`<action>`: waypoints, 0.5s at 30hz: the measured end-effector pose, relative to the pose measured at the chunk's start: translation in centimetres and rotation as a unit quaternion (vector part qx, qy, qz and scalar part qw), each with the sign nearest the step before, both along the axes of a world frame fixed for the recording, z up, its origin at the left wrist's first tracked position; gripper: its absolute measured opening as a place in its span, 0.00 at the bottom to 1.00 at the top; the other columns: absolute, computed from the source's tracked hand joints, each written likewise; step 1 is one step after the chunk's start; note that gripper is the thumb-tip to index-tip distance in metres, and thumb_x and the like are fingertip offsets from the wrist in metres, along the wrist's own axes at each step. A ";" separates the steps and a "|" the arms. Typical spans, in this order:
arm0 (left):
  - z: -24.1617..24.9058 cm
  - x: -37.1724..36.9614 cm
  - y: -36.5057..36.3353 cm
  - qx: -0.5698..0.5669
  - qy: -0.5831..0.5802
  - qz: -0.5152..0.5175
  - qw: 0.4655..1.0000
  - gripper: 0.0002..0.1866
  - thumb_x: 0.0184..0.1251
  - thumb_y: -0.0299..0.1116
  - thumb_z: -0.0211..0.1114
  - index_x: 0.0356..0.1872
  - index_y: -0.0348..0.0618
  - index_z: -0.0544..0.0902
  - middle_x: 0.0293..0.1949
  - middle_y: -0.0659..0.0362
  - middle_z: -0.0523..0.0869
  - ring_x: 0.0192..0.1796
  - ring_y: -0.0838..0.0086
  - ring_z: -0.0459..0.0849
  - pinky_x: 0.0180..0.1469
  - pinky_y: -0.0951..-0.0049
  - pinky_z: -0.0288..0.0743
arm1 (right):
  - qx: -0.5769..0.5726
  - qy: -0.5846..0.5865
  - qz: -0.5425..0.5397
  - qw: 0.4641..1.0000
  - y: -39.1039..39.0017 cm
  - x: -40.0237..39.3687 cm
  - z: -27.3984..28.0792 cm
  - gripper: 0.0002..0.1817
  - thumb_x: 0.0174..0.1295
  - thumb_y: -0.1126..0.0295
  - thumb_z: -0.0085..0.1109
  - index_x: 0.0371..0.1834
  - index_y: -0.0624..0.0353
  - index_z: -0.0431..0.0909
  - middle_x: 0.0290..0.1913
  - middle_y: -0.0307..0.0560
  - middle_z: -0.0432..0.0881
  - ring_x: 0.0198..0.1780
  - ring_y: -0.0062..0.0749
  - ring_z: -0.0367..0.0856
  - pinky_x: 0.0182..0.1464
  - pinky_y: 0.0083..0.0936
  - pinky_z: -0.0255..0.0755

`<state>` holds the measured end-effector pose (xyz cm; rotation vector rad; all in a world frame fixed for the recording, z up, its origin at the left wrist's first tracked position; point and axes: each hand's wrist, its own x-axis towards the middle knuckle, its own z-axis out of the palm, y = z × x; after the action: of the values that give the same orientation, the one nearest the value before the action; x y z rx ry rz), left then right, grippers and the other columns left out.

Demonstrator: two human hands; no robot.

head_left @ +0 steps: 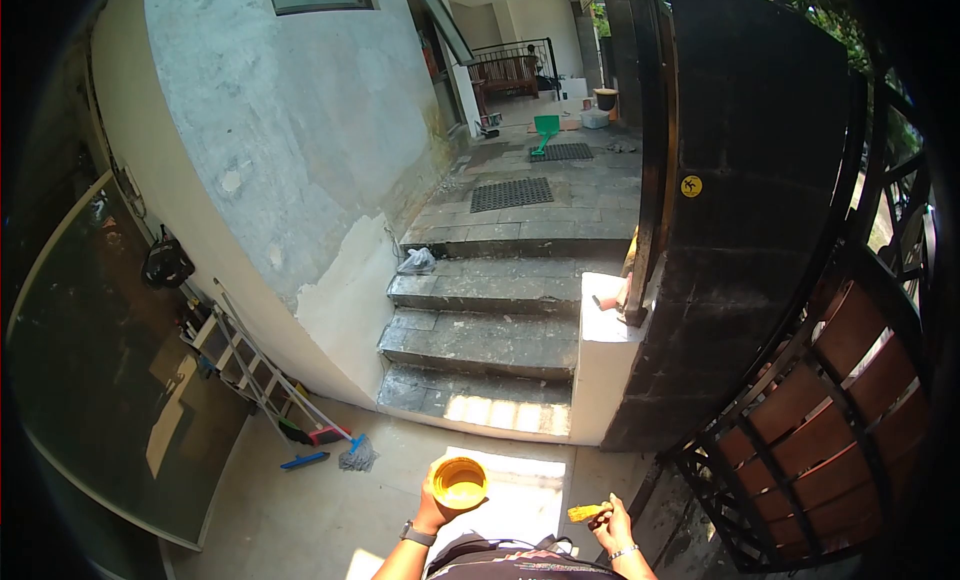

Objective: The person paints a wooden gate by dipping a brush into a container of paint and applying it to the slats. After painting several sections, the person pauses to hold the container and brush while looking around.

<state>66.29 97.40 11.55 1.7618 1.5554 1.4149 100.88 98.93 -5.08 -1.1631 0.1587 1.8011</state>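
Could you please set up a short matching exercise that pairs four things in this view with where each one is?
Things:
1. yellow container
2. paintbrush
3. ladder
4. green dustpan

Places:
A. leaning against the wall on the left
B. held in the right hand
C. on the upper paved level beyond the steps
D. held in the left hand

Right pairs: 1-D, 2-B, 3-A, 4-C
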 end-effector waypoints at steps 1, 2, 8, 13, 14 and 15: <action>0.1 0.0 0.0 0.006 0.002 0.001 1.000 0.44 0.37 0.37 0.89 0.59 0.39 0.74 0.52 0.54 0.85 0.54 0.67 0.85 0.59 0.65 0.79 | 0.000 0.002 -0.001 1.000 0.0 -0.1 -0.1 0.18 0.73 0.53 0.54 0.27 0.50 0.74 0.16 0.28 0.63 0.20 0.20 0.64 0.25 0.22 0.60; 0.0 -0.1 0.0 0.005 0.003 0.000 1.000 0.44 0.37 0.37 0.89 0.59 0.39 0.74 0.52 0.54 0.85 0.54 0.67 0.85 0.59 0.65 0.79 | 0.000 0.008 -0.003 1.000 0.0 -0.2 -0.3 0.18 0.73 0.53 0.54 0.27 0.50 0.74 0.16 0.28 0.63 0.20 0.20 0.64 0.25 0.22 0.60; 0.2 -0.1 0.0 0.003 0.034 0.003 0.999 0.44 0.37 0.41 0.89 0.57 0.38 0.76 0.51 0.52 0.84 0.52 0.65 0.85 0.57 0.66 0.80 | 0.007 0.003 0.005 1.000 0.1 -0.1 -1.8 0.18 0.71 0.51 0.56 0.27 0.49 0.73 0.17 0.31 0.62 0.21 0.23 0.62 0.28 0.28 0.61; 0.2 0.1 0.3 0.003 0.046 -0.008 0.999 0.44 0.36 0.36 0.89 0.59 0.39 0.75 0.51 0.54 0.85 0.53 0.67 0.85 0.59 0.65 0.79 | 0.010 -0.001 0.004 1.000 0.2 0.1 -1.9 0.18 0.71 0.51 0.56 0.26 0.49 0.73 0.18 0.31 0.63 0.21 0.23 0.62 0.28 0.28 0.62; 0.1 0.1 0.4 0.003 0.047 -0.009 0.999 0.44 0.36 0.36 0.89 0.59 0.39 0.75 0.51 0.54 0.85 0.53 0.67 0.85 0.59 0.65 0.79 | 0.014 -0.001 0.004 1.000 0.1 0.2 -1.7 0.18 0.71 0.51 0.56 0.26 0.49 0.73 0.17 0.31 0.62 0.21 0.23 0.62 0.29 0.28 0.62; -0.1 0.1 0.4 0.002 0.043 -0.011 0.999 0.45 0.36 0.36 0.89 0.59 0.39 0.74 0.51 0.54 0.85 0.53 0.67 0.85 0.59 0.65 0.79 | 0.018 -0.001 0.003 1.000 0.1 0.2 -1.6 0.18 0.71 0.51 0.56 0.26 0.49 0.73 0.17 0.31 0.62 0.21 0.23 0.62 0.29 0.28 0.62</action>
<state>66.35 97.82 11.46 1.8588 1.5737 1.3485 101.12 99.03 -6.66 -1.1403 0.1216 1.8015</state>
